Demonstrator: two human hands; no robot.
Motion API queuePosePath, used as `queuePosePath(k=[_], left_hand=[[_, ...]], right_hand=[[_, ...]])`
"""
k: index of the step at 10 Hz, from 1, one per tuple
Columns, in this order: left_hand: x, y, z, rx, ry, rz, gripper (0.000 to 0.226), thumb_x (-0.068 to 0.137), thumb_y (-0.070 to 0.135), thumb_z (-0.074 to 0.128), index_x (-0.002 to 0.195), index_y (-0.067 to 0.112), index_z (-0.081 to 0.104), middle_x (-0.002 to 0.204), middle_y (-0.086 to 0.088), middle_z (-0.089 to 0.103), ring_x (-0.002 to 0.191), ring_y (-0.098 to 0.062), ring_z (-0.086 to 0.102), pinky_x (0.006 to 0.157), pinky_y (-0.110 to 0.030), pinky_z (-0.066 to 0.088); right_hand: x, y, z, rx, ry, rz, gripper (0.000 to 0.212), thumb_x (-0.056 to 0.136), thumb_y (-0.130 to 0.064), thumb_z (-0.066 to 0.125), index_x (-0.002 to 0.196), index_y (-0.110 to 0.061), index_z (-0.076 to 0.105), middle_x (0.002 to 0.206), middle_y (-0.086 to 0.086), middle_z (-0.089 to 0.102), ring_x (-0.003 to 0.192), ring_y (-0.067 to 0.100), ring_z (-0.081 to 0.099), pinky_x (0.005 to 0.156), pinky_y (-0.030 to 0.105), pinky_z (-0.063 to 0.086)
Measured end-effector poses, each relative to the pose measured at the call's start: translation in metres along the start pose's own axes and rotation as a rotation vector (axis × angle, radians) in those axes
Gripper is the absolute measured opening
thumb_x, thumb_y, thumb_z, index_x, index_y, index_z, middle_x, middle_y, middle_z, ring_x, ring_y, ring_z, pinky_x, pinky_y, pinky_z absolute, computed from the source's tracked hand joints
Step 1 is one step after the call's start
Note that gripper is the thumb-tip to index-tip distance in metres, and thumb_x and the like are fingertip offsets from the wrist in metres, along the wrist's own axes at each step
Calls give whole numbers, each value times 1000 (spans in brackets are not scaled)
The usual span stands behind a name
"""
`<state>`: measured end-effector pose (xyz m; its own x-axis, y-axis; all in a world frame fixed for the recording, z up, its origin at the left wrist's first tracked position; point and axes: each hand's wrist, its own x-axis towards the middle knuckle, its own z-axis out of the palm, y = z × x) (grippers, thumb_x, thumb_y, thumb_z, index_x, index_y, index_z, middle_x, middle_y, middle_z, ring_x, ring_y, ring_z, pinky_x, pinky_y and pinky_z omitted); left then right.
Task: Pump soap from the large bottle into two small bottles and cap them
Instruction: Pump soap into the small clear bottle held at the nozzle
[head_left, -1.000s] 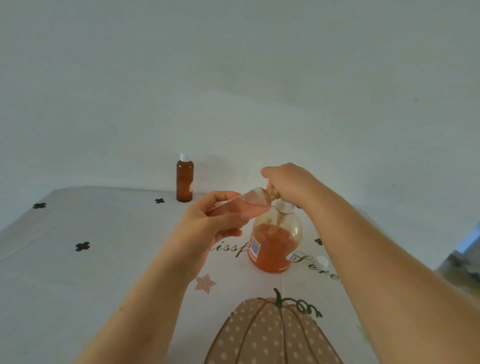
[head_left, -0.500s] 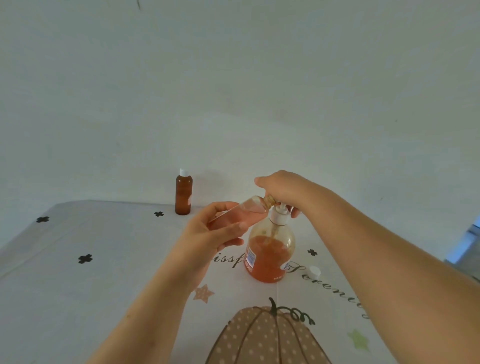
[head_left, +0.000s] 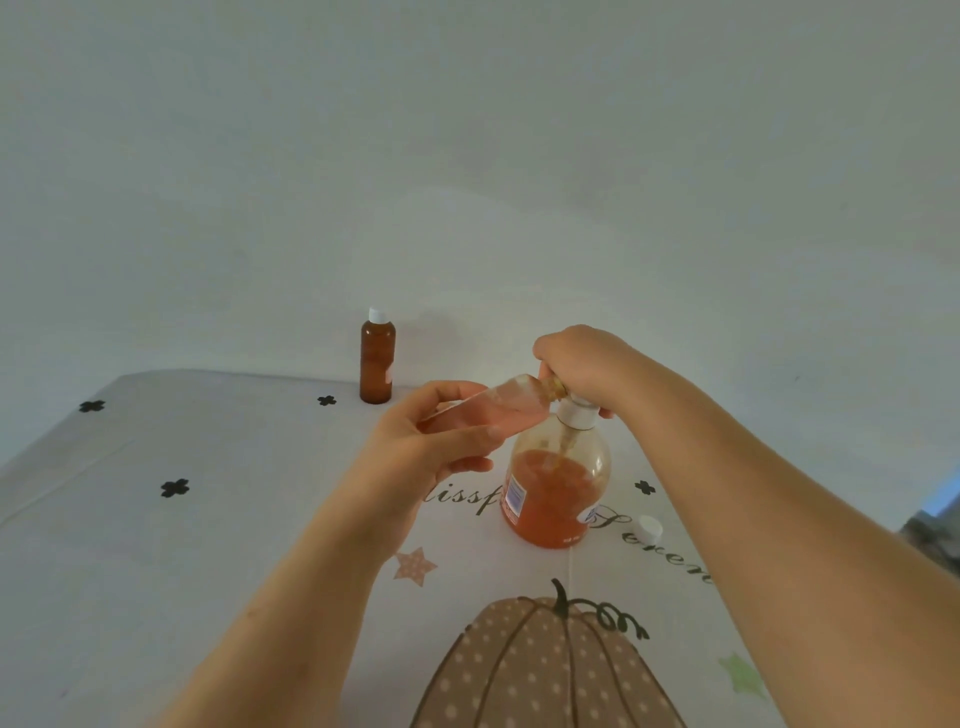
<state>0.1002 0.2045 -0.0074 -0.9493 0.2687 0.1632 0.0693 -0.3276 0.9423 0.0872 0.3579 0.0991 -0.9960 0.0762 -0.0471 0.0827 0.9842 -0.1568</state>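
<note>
A large clear bottle (head_left: 556, 493) about half full of orange soap stands on the table at centre. My right hand (head_left: 582, 364) covers and grips its pump head from above. My left hand (head_left: 431, 441) holds a small clear bottle (head_left: 498, 410) tilted on its side, its mouth up against the pump spout; pinkish soap shows inside it. A second small bottle (head_left: 377, 364), amber with a white cap on, stands upright at the table's far edge. A loose white cap (head_left: 648, 529) lies right of the large bottle.
The table (head_left: 156, 571) wears a white cloth printed with black clovers, script lettering, stars and a dotted pumpkin (head_left: 545, 675). A plain white wall rises right behind the far edge. The table's right edge falls away near the right of the frame.
My right hand stays on the pump head, which looks pressed lower than half a second ago. The left hand keeps the small bottle at the spout. The camera view shifted slightly.
</note>
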Motion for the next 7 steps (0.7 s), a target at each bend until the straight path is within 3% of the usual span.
queuePosePath(k=[1,2,3,5,6,7], left_hand=[[2,-2,-1,12,-2,-8,30,80,-10,70,105,6,68,81,3,75,73,-15,69,76,-33,57],[2,-4,-2,5,-3,-15,30,80,-11,69,106,5,67,82,2,75,73,-14,68,75,-32,57],[1,-3,-2,3,-18,-15,31,80,-9,70,109,4,67,83,2,75,74,-14,69,76,-32,57],[-1,1,-1,-5,-42,0,36,75,-3,74,109,6,67,84,2,75,76,-15,69,78,-33,58],[-3,4,1,-17,-54,11,44,65,10,78,107,10,67,88,2,75,78,-15,68,79,-33,58],[-6,3,1,-43,-50,12,46,64,12,78,109,10,67,90,0,75,80,-16,68,81,-35,57]], right_hand=[[2,3,3,-58,-7,-29,21,100,-5,41,109,-8,60,66,0,40,54,9,35,49,19,33],[2,4,5,-49,1,-29,27,99,-4,41,118,-2,60,69,2,42,61,17,43,54,27,37],[2,4,6,18,10,2,28,99,-3,41,120,-1,59,89,9,50,82,22,46,71,28,39],[-5,1,1,155,11,81,30,101,-4,38,122,2,58,96,13,51,85,24,46,82,37,47],[4,1,-1,319,-24,204,31,98,-5,37,109,8,62,92,21,61,73,26,47,65,33,46],[7,0,-5,269,-63,224,33,97,-16,37,98,3,64,82,21,57,73,31,53,56,28,41]])
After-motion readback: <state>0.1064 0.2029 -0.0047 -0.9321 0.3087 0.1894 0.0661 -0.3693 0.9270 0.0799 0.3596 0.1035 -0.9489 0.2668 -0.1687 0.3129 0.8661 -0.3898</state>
